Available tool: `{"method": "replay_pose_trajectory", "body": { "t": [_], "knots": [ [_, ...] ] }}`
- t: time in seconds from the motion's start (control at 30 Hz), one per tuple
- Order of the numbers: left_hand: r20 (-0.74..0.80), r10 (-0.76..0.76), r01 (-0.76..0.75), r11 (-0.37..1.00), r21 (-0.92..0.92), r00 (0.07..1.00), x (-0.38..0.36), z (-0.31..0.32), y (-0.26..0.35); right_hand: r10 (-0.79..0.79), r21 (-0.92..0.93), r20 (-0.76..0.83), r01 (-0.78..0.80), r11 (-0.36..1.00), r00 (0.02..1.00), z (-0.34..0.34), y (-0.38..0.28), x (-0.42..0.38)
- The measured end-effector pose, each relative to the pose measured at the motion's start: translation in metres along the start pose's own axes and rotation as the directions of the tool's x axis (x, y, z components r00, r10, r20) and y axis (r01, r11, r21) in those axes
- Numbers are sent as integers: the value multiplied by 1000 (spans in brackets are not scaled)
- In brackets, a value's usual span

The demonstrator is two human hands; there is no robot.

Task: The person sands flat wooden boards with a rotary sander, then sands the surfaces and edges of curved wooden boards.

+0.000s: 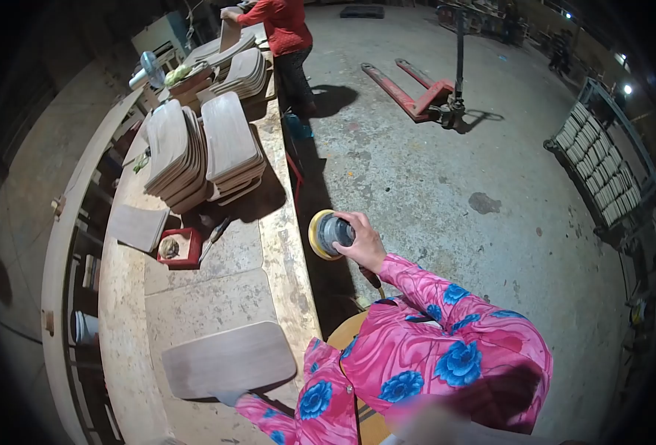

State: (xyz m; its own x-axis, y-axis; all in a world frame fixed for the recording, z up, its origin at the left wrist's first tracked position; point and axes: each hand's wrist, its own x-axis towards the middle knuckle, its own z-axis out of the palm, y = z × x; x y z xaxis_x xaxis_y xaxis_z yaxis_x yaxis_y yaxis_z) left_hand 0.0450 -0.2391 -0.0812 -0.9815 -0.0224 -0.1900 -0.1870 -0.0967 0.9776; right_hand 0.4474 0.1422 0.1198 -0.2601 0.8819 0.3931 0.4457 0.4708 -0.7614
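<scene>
My right hand is wrapped around the body of a round grey power sander with a yellow rim, thumb on one side and fingers over the other. I have it just past the long edge of the worktop, above the concrete floor, tipped so that its yellow-rimmed side faces left, toward the wood. The flat grey-brown wooden board with rounded corners lies on the worktop, below and to the left of that grip in my view, well apart from the sander. Its long axis runs from left to right, its right end a little higher in view, so it sits crosswise to the worktop's long edge, with the right end nearer the edge. My left hand is by far the nearer one, right at the board's lower long side; it is blurred and partly hidden, so I cannot tell whether its fingers are closed on the wood. Farther up the worktop are a small red square box and two stacks of similar boards.
</scene>
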Motion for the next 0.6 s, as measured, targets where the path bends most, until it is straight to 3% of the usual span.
{"method": "replay_pose_trajectory", "body": {
  "t": [0.03,0.07,0.17,0.23,0.27,0.33,0.37,0.43,0.5,0.6],
  "knots": [
    [79,-133,141,985,-104,988,29,-11,-9,-31,-8,-23,31,999,999,-1,2,0],
    [70,-133,140,984,-107,989,24,-10,3,-39,-11,-15,39,999,999,-4,-1,2],
    [22,-108,109,992,-68,994,4,13,78,-148,-14,-44,147,989,988,-12,-7,10],
    [59,60,-69,986,153,996,3,12,101,-190,-2,-20,190,982,982,-23,-17,20],
    [52,62,-69,986,152,997,-1,14,116,-226,7,3,226,974,974,-27,-20,25],
    [407,78,-128,987,97,910,-12,20,145,-277,-16,111,281,960,954,-35,-19,40],
    [390,79,-126,987,96,918,-19,28,157,-324,-36,214,339,940,922,-37,-19,47],
    [611,-77,129,991,-42,788,-31,54,181,-385,-37,276,410,911,881,-34,-18,54],
    [673,-68,24,997,74,736,-31,83,177,-395,-12,433,444,896,810,-30,-21,53],
    [730,-247,-26,940,341,637,-45,132,155,-427,54,523,471,881,738,-8,-18,41]
  ]
}}
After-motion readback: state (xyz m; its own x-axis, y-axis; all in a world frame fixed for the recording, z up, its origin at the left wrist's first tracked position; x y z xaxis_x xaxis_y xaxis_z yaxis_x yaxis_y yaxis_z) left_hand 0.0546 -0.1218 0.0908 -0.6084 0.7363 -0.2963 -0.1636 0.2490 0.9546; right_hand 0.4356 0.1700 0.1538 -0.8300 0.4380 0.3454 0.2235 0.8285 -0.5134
